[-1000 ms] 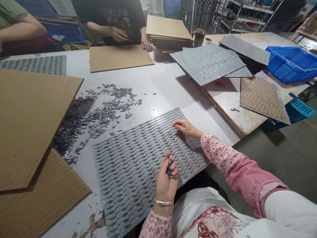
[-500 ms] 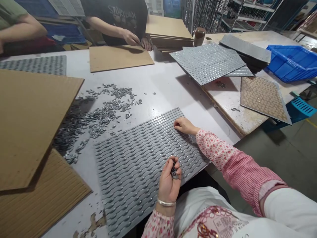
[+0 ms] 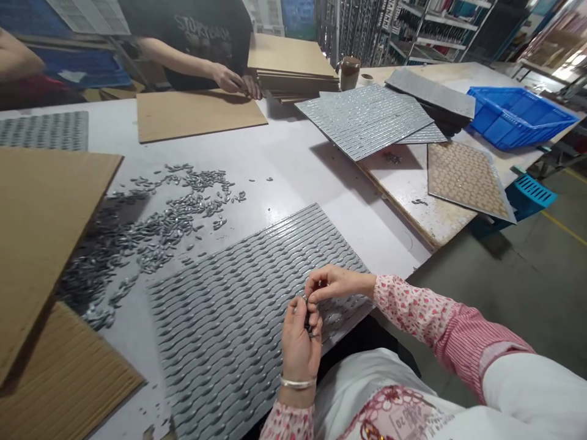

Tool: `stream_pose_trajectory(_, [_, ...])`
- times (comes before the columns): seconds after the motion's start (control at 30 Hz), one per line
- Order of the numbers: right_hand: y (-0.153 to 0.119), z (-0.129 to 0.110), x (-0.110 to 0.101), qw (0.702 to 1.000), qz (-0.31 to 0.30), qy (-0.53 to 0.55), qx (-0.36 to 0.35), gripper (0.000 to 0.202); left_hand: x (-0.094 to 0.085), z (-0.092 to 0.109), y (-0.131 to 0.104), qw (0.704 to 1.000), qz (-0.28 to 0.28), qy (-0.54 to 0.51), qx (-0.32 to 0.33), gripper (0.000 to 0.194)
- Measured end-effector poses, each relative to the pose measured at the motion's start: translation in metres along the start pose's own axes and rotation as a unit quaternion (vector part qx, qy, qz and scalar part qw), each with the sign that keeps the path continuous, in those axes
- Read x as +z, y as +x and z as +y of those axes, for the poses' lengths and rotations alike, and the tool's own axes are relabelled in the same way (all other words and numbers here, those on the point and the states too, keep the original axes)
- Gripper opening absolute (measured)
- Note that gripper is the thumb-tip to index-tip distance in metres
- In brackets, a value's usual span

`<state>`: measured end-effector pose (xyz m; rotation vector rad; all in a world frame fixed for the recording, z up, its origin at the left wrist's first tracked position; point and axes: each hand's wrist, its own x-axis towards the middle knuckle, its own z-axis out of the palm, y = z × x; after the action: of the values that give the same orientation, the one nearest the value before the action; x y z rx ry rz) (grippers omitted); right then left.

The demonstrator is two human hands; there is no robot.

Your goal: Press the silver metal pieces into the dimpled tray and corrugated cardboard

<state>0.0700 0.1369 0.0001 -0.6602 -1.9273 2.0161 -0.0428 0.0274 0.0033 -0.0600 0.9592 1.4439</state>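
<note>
My left hand (image 3: 300, 345), palm up with curled fingers, holds a small handful of dark grey oval pieces (image 3: 309, 324) above the near edge of a grey sheet. My right hand (image 3: 332, 283) meets it at the fingertips, thumb and forefinger pinched at those pieces; whether one is between them is hidden. Below both hands lies the grey ribbed sheet (image 3: 220, 318), patterned with rows of wavy ridges and raised oval bumps. Left of the sheet spreads a loose pile of the same small grey pieces (image 3: 165, 220) on the white table (image 3: 284, 146).
Brown cardboard sheets (image 3: 50, 226) overhang the pile at left. Across the table a co-worker's hands (image 3: 236, 82) work over a brown board (image 3: 197, 116). Stacked grey sheets (image 3: 367, 119), a patterned panel (image 3: 468, 177) and a blue crate (image 3: 518, 116) stand at right.
My right hand has come back from the sheet's far right part to my left hand's fingertips. The view has shifted slightly, moving the surroundings left.
</note>
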Motion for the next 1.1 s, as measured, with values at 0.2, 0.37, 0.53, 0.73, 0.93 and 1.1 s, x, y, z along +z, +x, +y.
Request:
stream_pose_trajectory(0.2, [0.003,0.005,0.014,0.995,0.073,0.071,0.010,0.019,0.003,0.005,0.003,0.999,0.017,0.027,0.011,0.016])
stream_pose_trajectory(0.37, [0.021,0.003,-0.007,0.983,0.156,0.096,-0.020,0.012,0.005,0.017,0.002,0.995,0.046,-0.062,-0.065,0.012])
stream_pose_trajectory(0.53, [0.036,0.015,-0.075,0.939,0.311,-0.145,0.001,0.009,0.000,0.020,0.000,0.987,0.035,-0.108,-0.109,0.022])
stream_pose_trajectory(0.73, [0.042,0.027,-0.108,0.907,0.293,-0.301,0.036,0.009,-0.005,0.009,-0.003,0.987,0.011,-0.094,-0.127,0.017])
stream_pose_trajectory(0.93, [0.049,0.031,-0.105,0.873,0.241,-0.422,0.041,0.009,-0.005,0.004,-0.005,0.991,0.002,-0.078,-0.110,0.011])
stream_pose_trajectory(1.1, [0.052,0.035,-0.109,0.839,0.259,-0.477,0.037,0.008,-0.004,0.001,-0.004,0.993,0.018,-0.069,-0.098,0.011])
